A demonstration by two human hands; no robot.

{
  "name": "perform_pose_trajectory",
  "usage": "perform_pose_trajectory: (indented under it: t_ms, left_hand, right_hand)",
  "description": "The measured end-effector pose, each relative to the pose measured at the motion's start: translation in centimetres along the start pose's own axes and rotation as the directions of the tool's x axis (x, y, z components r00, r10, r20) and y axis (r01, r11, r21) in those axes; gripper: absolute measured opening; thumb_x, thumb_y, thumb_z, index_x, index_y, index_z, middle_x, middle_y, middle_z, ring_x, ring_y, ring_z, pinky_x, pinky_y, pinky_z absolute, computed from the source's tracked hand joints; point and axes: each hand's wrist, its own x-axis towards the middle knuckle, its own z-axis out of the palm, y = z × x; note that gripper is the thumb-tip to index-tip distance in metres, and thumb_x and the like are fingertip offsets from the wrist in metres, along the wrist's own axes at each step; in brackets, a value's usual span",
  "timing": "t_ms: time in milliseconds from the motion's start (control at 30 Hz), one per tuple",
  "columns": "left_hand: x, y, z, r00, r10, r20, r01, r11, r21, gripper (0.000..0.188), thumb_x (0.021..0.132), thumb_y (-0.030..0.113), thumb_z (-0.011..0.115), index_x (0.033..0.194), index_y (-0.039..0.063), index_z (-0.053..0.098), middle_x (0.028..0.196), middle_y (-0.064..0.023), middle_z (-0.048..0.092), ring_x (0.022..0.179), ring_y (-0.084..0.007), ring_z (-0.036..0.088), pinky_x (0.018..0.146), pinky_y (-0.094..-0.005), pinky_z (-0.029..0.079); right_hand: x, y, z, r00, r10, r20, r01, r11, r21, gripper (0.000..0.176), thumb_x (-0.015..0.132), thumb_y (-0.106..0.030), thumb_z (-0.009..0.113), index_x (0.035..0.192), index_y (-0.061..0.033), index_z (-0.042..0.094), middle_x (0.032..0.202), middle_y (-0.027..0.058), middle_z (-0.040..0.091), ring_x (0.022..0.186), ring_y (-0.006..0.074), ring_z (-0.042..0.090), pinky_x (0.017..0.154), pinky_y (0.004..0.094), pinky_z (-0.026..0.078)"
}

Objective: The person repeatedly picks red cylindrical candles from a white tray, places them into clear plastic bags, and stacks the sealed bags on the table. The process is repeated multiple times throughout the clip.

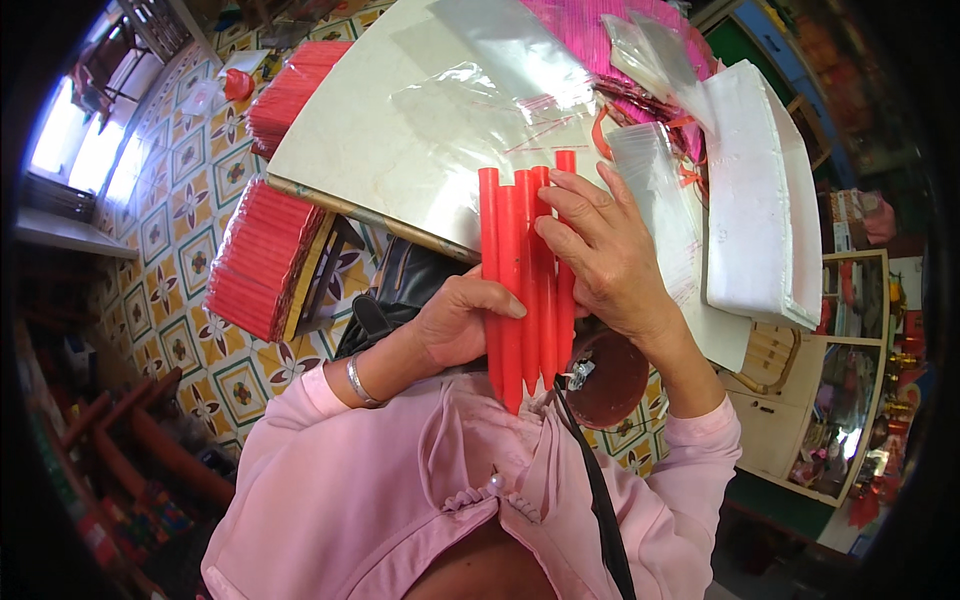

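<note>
My left hand (469, 319) grips a bundle of several red taper candles (511, 262) around the middle, its thumb lying across their front. The candles stand side by side with their flat ends toward the table and their pointed ends toward my body; the one at the right sticks out farther at the flat end. My right hand (600, 247) is on the right side of the bundle, its fingers bent over the upper part of the candles. Clear plastic bags (465, 105) lie on the white table (337, 142) beyond the flat ends.
Wrapped packs of red candles (259, 259) sit left of the table, one on a stool. A white foam box (750, 187), more clear bags (656, 172) and a pink pack (570, 30) are at the right and far side. A round dark red stool (611, 390) is below my right forearm.
</note>
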Motion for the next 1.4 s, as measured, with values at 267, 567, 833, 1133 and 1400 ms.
perform_pose_trajectory:
  t_ms: [267, 567, 833, 1133, 1400]
  left_hand:
    - [0.2, -0.5, -1.1, 0.999, -0.033, -0.027, 0.032, 0.999, -0.036, 0.066, 0.072, -0.008, 0.047, 0.137, -0.004, 0.038, 0.133, -0.0215, 0.049, 0.127, -0.0357, 0.050, 0.111, -0.0503, 0.038]
    - [0.2, -1.1, -0.6, 0.999, -0.023, -0.023, 0.023, 1.000, 0.007, 0.051, 0.076, -0.011, 0.049, 0.126, 0.002, 0.048, 0.116, -0.0098, 0.057, 0.111, -0.0215, 0.059, 0.099, -0.0386, 0.049]
    - [0.2, -1.0, -0.1, 0.998, -0.014, -0.061, 0.015, 1.000, 0.005, 0.057, 0.074, -0.013, 0.049, 0.129, 0.002, 0.046, 0.119, -0.0113, 0.056, 0.113, -0.0221, 0.059, 0.097, -0.0376, 0.051]
    - [0.9, -0.7, 0.6, 0.999, 0.045, -0.010, -0.044, 0.997, 0.070, 0.052, 0.088, 0.003, 0.063, 0.135, 0.004, 0.041, 0.108, -0.0166, 0.062, 0.105, -0.0287, 0.064, 0.100, -0.0473, 0.050]
    - [2.2, -1.3, 2.0, 0.990, 0.110, -0.083, -0.091, 0.975, 0.202, 0.044, 0.086, 0.005, 0.069, 0.124, 0.004, 0.047, 0.094, -0.0121, 0.065, 0.092, -0.0221, 0.066, 0.086, -0.0362, 0.054]
  right_hand:
    - [-1.4, -0.6, 1.0, 0.966, 0.254, -0.051, -0.185, 0.814, 0.551, 0.017, 0.072, -0.006, 0.070, 0.089, -0.0035, 0.066, 0.117, 0.0133, 0.061, 0.121, 0.0364, 0.052, 0.103, 0.0486, 0.038]
    - [-0.6, -3.0, 1.2, 0.944, 0.323, -0.068, -0.254, 0.842, 0.476, 0.018, 0.079, -0.011, 0.070, 0.076, -0.0031, 0.055, 0.106, 0.0141, 0.056, 0.117, 0.0359, 0.050, 0.098, 0.0469, 0.035]
    - [-0.7, -3.0, 1.9, 0.924, 0.346, -0.160, -0.214, 0.818, 0.534, 0.011, 0.086, -0.005, 0.062, 0.081, -0.0012, 0.053, 0.107, 0.0159, 0.054, 0.107, 0.0343, 0.052, 0.095, 0.0438, 0.039]
    - [-8.9, -3.5, -3.3, 0.639, 0.769, -0.025, -0.627, 0.539, 0.563, 0.012, 0.094, -0.006, 0.058, 0.084, -0.0005, 0.058, 0.071, 0.0041, 0.060, 0.065, 0.0086, 0.054, 0.058, 0.0229, 0.040]
    - [-23.9, -5.7, -1.3, 0.488, 0.850, 0.199, -0.873, 0.474, 0.119, 0.023, 0.085, -0.004, 0.069, 0.106, 0.0002, 0.059, 0.090, 0.0116, 0.065, 0.076, 0.0187, 0.064, 0.067, 0.0284, 0.050]
